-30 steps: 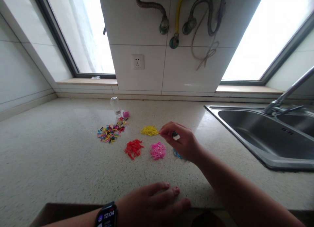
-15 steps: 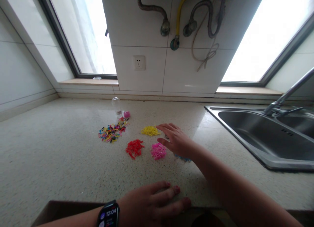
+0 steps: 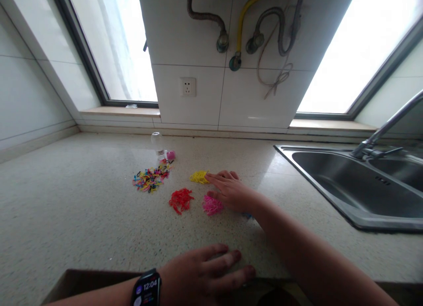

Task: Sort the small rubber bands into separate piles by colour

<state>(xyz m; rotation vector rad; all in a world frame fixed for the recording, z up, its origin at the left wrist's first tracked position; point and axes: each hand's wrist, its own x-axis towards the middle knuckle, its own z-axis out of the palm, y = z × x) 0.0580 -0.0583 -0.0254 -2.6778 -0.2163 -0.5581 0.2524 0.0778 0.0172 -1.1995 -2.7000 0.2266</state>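
My right hand (image 3: 228, 189) reaches over the counter, fingers stretched out, with fingertips at the right edge of a pile of yellow rubber bands (image 3: 198, 177). Its thumb is over a pile of pink rubber bands (image 3: 212, 205). Blue rubber bands (image 3: 247, 215) are mostly hidden under the wrist. To the left lies a red pile of rubber bands (image 3: 181, 200), and beyond it a mixed-colour heap of rubber bands (image 3: 148, 179). My left hand (image 3: 206, 270) rests at the counter's front edge, fingers spread, holding nothing.
A small clear bottle (image 3: 157, 142) stands behind the mixed heap, beside a pink cap (image 3: 171, 155). On the right, a steel sink (image 3: 324, 178) with a tap (image 3: 373, 143) is set into the speckled counter (image 3: 82, 209). Hoses and a socket (image 3: 188, 86) are on the wall.
My right hand has shifted slightly left and down, so its fingertips now cover the right edge of the yellow pile. The left hand has stayed almost still.
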